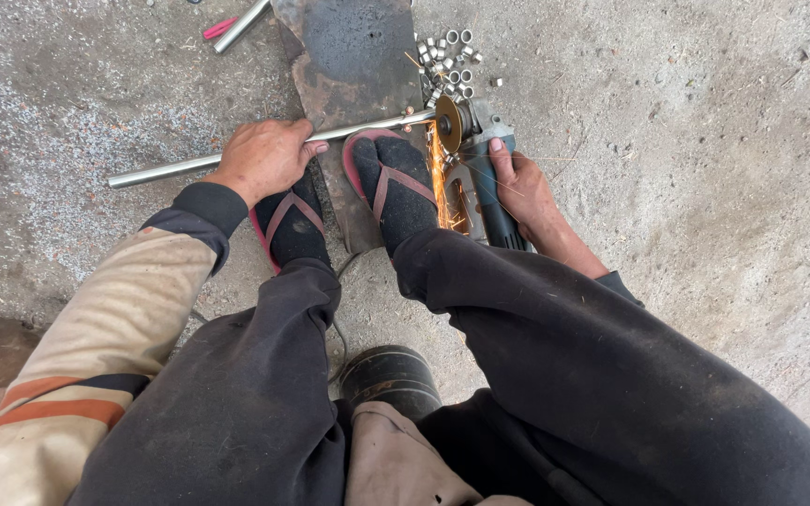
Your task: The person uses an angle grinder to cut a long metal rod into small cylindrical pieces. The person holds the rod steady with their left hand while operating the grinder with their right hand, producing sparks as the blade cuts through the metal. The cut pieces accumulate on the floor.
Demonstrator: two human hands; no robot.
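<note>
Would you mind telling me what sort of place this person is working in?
Probably a rough metal workshop or yard: bare concrete floor, an angle grinder throwing sparks against a metal tube, and a pile of small cut rings.

A rough grey concrete floor (pixel 705 141) is seen, speckled with pale dust at the left. A dark, rusted metal plate (pixel 353 56) is laid flat on it, running from the top edge down between two sandalled feet (pixel 396 183). A cluster of short cut metal rings (pixel 447 61) is scattered on the floor just beside the plate's right edge. At the top left, a short metal tube (pixel 241 25) and a pink object (pixel 218 28) are lying close together.
</note>
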